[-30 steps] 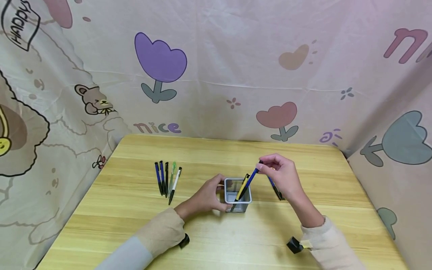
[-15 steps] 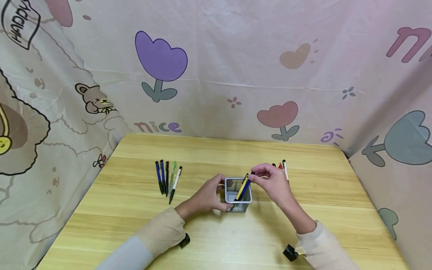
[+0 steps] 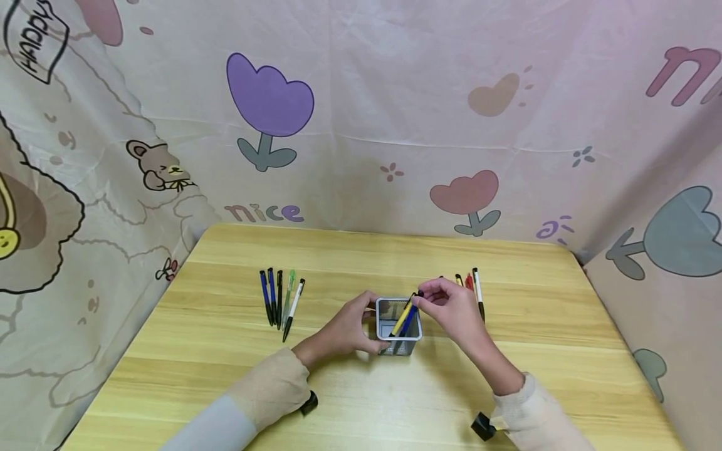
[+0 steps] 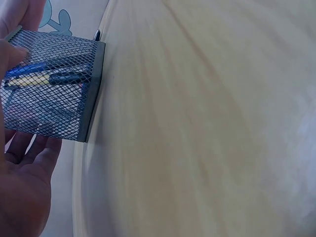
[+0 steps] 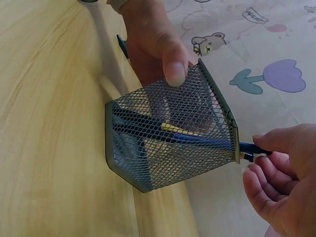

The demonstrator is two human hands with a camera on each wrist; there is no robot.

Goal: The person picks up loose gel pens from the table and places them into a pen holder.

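Note:
A silver wire-mesh pen holder (image 3: 402, 348) stands upright on the table. My left hand (image 3: 348, 327) grips it from its left side, thumb at the near face, fingers round the back. Inside lean a yellow pen (image 3: 401, 319) and a blue pen (image 3: 409, 321), side by side, black ends down. My right hand (image 3: 454, 311) is at the holder's right rim, and its thumb and forefinger pinch the blue pen's top end. Seen from the right wrist, the other fingers of the right hand (image 5: 291, 182) are loosely bent, and the blue pen (image 5: 200, 140) lies mostly within the mesh.
On the left of the wooden table (image 3: 361, 407) lies a row of several pens: blue, black, a green one (image 3: 288, 291) and a white one (image 3: 293, 310). Behind the right hand lie more, including a red pen (image 3: 469, 282) and a white pen (image 3: 478, 291). Printed cloth hangs behind.
My right hand has moved left and lowered the blue pen deeper into the holder beside the yellow one. Pens behind that hand have come into view. The left hand has stayed put.

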